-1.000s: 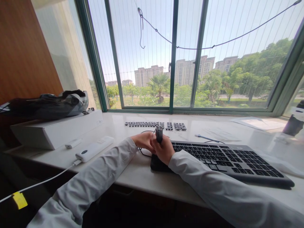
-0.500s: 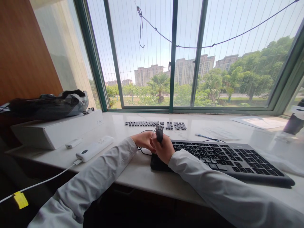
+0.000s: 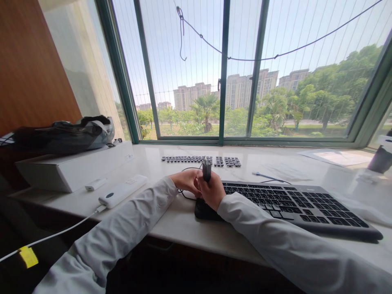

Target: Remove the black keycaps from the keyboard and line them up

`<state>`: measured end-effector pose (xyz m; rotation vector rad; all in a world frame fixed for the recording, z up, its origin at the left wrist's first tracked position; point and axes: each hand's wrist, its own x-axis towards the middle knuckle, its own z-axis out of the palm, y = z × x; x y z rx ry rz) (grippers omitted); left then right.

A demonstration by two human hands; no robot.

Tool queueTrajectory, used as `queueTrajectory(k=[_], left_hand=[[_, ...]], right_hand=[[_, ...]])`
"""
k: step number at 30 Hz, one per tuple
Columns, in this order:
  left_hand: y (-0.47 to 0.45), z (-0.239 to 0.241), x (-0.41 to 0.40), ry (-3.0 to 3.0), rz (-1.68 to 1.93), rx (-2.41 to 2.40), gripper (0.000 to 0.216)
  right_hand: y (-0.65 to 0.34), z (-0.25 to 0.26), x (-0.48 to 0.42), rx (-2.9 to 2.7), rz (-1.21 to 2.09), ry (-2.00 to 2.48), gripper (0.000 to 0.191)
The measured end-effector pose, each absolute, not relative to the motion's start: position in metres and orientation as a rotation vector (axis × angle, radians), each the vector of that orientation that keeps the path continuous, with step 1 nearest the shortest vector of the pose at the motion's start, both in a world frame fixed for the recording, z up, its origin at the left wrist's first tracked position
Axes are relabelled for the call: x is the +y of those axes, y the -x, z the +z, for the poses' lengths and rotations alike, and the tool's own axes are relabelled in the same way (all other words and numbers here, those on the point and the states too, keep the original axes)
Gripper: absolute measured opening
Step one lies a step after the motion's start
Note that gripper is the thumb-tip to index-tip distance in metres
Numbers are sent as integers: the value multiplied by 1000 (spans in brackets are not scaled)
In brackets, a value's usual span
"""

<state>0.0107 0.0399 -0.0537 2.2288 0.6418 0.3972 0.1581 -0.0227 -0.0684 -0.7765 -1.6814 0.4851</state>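
Over the left end of a black keyboard point(image 3: 294, 203), my two hands meet. My right hand point(image 3: 213, 192) is closed around a black-handled tool point(image 3: 207, 169) that stands roughly upright, its lower end hidden by my fingers. Right beside it, touching, my left hand point(image 3: 187, 180) has its fingers bent and pressed together; whatever they hold is hidden. Most keyboard positions show dark square sockets, while a few larger keycaps point(image 3: 280, 214) sit along the front edge. Farther back, loose black keycaps point(image 3: 186, 159) lie in rows laid out like a keyboard.
A thin blue-tipped brush or stick point(image 3: 268, 176) lies behind the keyboard. To the left are a white power strip point(image 3: 122, 191) with a cable, a small white device point(image 3: 95, 184) and a white box point(image 3: 73, 167) bearing a dark bag. Papers point(image 3: 333, 158) lie back right, below the window.
Almost nothing differs: both hands stay in place over the keyboard's left end, and the black handle has shifted very slightly. The whole view has moved a little.
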Motion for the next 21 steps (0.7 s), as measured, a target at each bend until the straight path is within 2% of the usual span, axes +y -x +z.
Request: queueTrajectory(k=[12,21], left_hand=[[-10,-48,35,-2248,380,710,28],[-9,-50,36,-2247,372,709,26]], right_hand=[[-159,-69,-22,-1775,393,747,27],[-161,-67,-26,-1794,423,757,30]])
